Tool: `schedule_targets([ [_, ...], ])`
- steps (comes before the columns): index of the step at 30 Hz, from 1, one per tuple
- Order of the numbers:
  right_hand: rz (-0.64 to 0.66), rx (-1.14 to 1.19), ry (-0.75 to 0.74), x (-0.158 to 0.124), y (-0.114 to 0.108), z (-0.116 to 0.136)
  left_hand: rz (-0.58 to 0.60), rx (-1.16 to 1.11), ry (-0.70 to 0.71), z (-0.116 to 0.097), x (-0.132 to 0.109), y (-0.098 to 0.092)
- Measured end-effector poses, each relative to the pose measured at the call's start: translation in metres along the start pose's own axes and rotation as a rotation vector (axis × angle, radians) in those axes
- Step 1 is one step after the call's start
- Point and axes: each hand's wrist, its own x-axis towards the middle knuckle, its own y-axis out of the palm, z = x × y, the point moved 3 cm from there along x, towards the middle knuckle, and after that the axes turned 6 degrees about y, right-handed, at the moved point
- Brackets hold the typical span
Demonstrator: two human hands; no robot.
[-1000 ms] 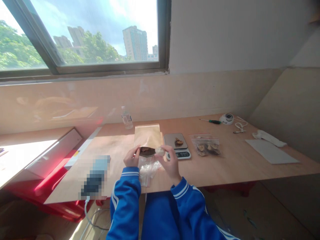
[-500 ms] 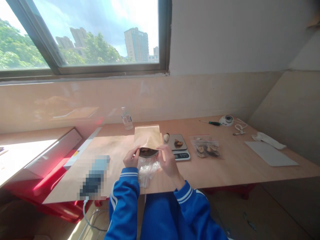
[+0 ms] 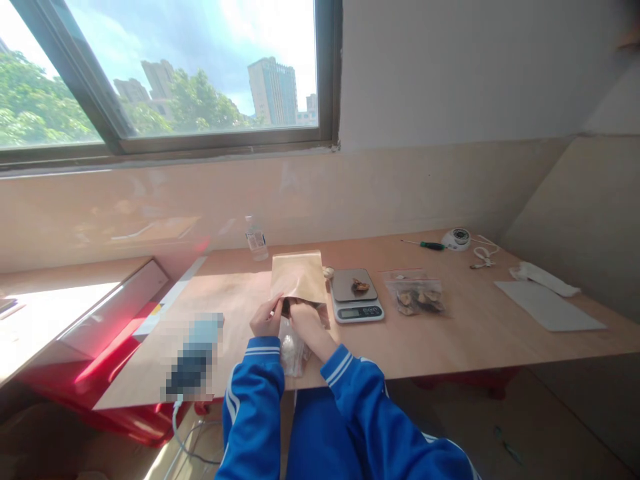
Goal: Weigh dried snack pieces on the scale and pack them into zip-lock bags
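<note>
A brown kraft paper bag (image 3: 299, 272) lies with its dark mouth toward me. My left hand (image 3: 266, 317) pinches the left edge of that mouth. My right hand (image 3: 307, 323) reaches into the opening, and its fingers are hidden inside the bag. Clear plastic bags (image 3: 294, 350) lie below my hands, partly covered by them. Just right of the paper bag stands a kitchen scale (image 3: 353, 280) with a dried brown piece (image 3: 360, 286) on its plate. A small pale object (image 3: 328, 272) sits between bag and scale.
Zip bags of dried brown slices (image 3: 419, 298) lie right of the scale. Farther right are a screwdriver (image 3: 431, 245), a dome camera (image 3: 457, 239) and a white board (image 3: 550, 305). A clear bottle (image 3: 257, 240) stands at the back; a blurred-out device (image 3: 197, 353) with a cable lies left.
My right hand has left the right edge of the bag's mouth and moved left into the opening. The left hand keeps its hold. The scale is now uncovered.
</note>
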Motion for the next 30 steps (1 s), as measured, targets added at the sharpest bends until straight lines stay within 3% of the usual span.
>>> schedule_targets([
  [6, -0.131, 0.093, -0.055, -0.020, -0.008, -0.010, 0.018, -0.010, 0.033, -0.005, 0.003, -0.001],
  [11, -0.197, 0.525, -0.234, -0.047, -0.035, -0.029, 0.028, 0.002, 0.018, -0.006, 0.004, -0.002],
  [14, -0.385, 0.668, -0.117, -0.051, -0.060, -0.062, 0.032, -0.012, 0.019, -0.005, 0.003, -0.002],
  [17, -0.490, 0.556, 0.016, -0.040, -0.079, -0.097, 0.027, -0.016, 0.020, -0.004, 0.003, -0.002],
  [21, -0.455, 0.361, 0.058, -0.017, -0.091, -0.123, 0.013, -0.027, 0.027, -0.004, 0.003, -0.002],
  [25, -0.342, 0.163, 0.090, -0.001, -0.084, -0.131, 0.003, -0.029, 0.023, -0.004, 0.004, -0.002],
  [30, -0.281, 0.125, 0.060, 0.022, -0.064, -0.129, 0.010, -0.033, 0.036, -0.004, 0.004, -0.002],
])
